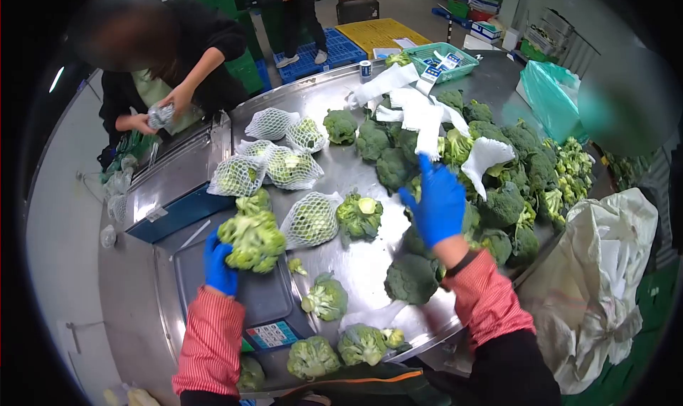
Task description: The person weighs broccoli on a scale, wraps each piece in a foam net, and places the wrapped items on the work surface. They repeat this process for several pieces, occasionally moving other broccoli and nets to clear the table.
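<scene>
Left hand (pixel 219 264) grips broccoli (pixel 252 241); nets (pixel 238 176) sleeve heads (pixel 313 221); basket (pixel 462 70) holds cartons (pixel 450 60).

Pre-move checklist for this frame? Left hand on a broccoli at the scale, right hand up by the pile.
1. Left hand grip on the broccoli head: ok, fingers wrap its side.
2. Head resting on the scale platform or held just above it: cannot tell.
3. Platform free of other items: ok on the near part that shows.
4. Right hand free: ok, open and holding nothing, raised over the loose pile.
5. Keypad unobstructed: ok; any reading is too small to tell.
6. Co-worker's hands away from the scale: ok, at the far side of the table.
</scene>
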A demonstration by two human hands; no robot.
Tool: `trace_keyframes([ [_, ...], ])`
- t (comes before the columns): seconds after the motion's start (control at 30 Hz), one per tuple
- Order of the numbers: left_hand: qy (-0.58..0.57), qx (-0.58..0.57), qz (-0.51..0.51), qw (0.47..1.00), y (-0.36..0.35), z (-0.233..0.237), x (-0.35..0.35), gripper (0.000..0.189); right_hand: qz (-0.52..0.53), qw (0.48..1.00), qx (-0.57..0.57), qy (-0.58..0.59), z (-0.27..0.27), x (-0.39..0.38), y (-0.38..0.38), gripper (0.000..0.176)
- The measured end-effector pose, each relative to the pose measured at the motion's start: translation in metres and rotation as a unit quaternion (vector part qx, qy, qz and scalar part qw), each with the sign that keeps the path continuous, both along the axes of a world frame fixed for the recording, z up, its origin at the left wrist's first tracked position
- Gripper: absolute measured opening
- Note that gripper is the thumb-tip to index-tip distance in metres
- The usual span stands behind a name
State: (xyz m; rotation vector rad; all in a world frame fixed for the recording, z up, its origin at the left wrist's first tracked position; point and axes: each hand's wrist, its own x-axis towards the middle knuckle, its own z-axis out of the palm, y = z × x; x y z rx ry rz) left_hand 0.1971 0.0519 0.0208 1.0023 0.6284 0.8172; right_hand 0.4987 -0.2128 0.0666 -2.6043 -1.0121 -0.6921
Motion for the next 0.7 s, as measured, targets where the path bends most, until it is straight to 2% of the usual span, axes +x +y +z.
trace_keyframes([
  [0.07,0.028,-0.01,0.052,0.998,0.0,-0.016,-0.04,0.049,-0.06,0.993,-0.094,-0.024,0.006,0.036,0.005,0.075],
  [0.13,0.02,0.003,0.054,0.998,-0.001,-0.034,-0.061,0.049,-0.068,0.982,-0.12,-0.129,-0.024,0.086,0.013,0.054],
  [0.2,0.018,-0.019,0.068,0.997,-0.011,-0.033,-0.081,0.051,0.002,0.987,-0.136,-0.087,-0.062,0.135,0.017,0.026],
  [0.23,0.036,0.012,0.063,0.997,-0.002,-0.05,-0.095,0.054,0.04,0.989,-0.101,-0.105,-0.055,0.119,0.024,0.012],
  [0.27,0.105,0.106,0.098,0.984,-0.01,-0.047,-0.098,0.057,0.079,0.987,-0.064,-0.123,-0.035,0.092,0.026,0.004],
  [0.3,0.216,0.291,0.197,0.911,-0.028,-0.038,-0.092,0.058,0.131,0.981,-0.037,-0.14,-0.017,0.057,0.031,0.005],
  [0.33,0.324,0.434,0.22,0.812,-0.057,0.009,-0.081,0.059,0.179,0.972,-0.01,-0.154,-0.002,0.019,0.033,0.007],
  [0.37,0.335,0.564,0.213,0.725,-0.073,0.031,-0.076,0.058,0.255,0.964,-0.001,-0.079,0.006,-0.016,0.032,0.009],
  [0.4,0.22,0.558,0.175,0.781,-0.087,0.031,-0.063,0.061,0.323,0.946,0.004,-0.006,0.011,-0.048,0.028,0.012],
  [0.47,0.215,0.551,0.001,0.807,-0.128,0.052,-0.037,0.072,0.434,0.883,0.101,0.146,0.012,-0.106,0.024,0.019],
  [0.5,0.204,0.526,-0.053,0.824,-0.14,0.046,-0.025,0.075,0.427,0.862,0.121,0.246,0.008,-0.123,0.021,0.019],
  [0.53,0.128,0.481,-0.076,0.864,-0.149,0.025,-0.014,0.065,0.412,0.833,0.138,0.343,0.004,-0.137,0.019,0.02],
  [0.57,0.192,0.242,-0.162,0.937,-0.159,0.039,-0.01,0.049,0.378,0.792,0.159,0.453,0.007,-0.145,0.017,0.017],
  [0.6,0.153,0.248,-0.114,0.95,-0.16,0.027,-0.003,0.035,0.36,0.75,0.195,0.52,0.003,-0.148,0.019,0.017],
  [0.67,0.145,0.003,-0.156,0.977,-0.163,0.028,-0.004,0.03,0.308,0.65,0.257,0.645,-0.008,-0.154,0.022,0.019],
  [0.7,0.137,-0.015,-0.16,0.977,-0.164,0.031,-0.007,0.026,0.304,0.667,0.251,0.632,-0.007,-0.159,0.023,0.024],
])
